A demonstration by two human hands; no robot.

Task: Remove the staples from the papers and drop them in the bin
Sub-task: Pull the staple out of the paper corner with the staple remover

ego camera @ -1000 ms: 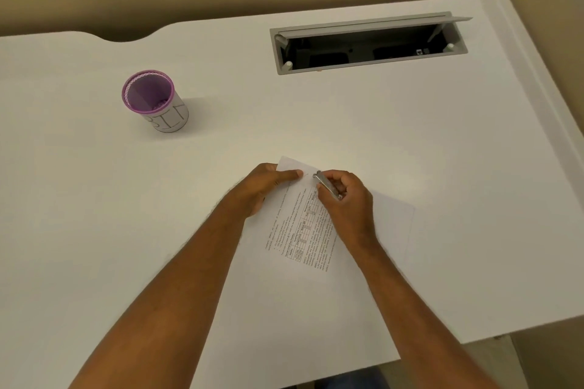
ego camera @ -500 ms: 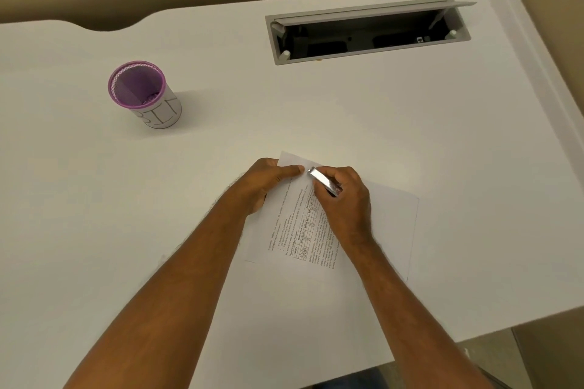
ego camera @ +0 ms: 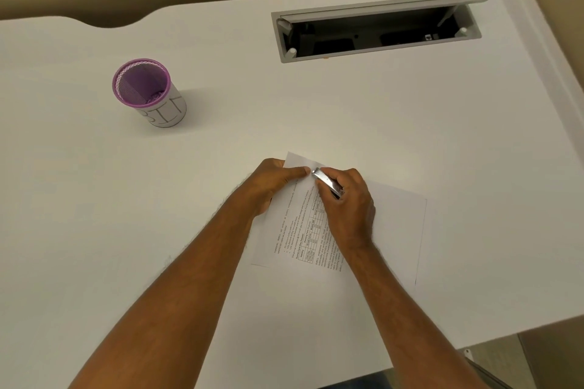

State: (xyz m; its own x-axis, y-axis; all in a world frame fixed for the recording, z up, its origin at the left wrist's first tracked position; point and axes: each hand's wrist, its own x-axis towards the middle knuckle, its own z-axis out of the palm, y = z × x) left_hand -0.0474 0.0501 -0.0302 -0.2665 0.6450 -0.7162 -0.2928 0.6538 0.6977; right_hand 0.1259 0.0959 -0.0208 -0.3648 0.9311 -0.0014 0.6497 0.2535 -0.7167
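— Watching the right hand [ego camera: 346,205]? It is closed round a small metal staple remover [ego camera: 327,182], nose pointing up and left toward the top corner of the papers [ego camera: 303,230].

— And the left hand [ego camera: 271,181]?

— Flat on the sheet, thumb pressed just beside the tool's tip, pinning that corner to the desk [ego camera: 410,120]. It grips nothing; the fingers are curled down onto the paper.

— Where's the staple?

— Too small to see. I'd judge it sits between the thumb and the tool's nose, so the right hand is the nearer one to work it. The tool's long axis runs diagonally, from lower right to upper left, and the lift would go along that line.

— The bin [ego camera: 148,95]?

— Purple mesh cup, standing upright well apart, up and to the left, on the left hand's side. Something small lies at its bottom; I can't tell what.

— Anything changed since a second ago?

— Little. The tool's nose has crept closer to the thumb, and the head has shifted, so the bin and the open cable tray [ego camera: 376,31] sit differently in view. The papers have barely moved.
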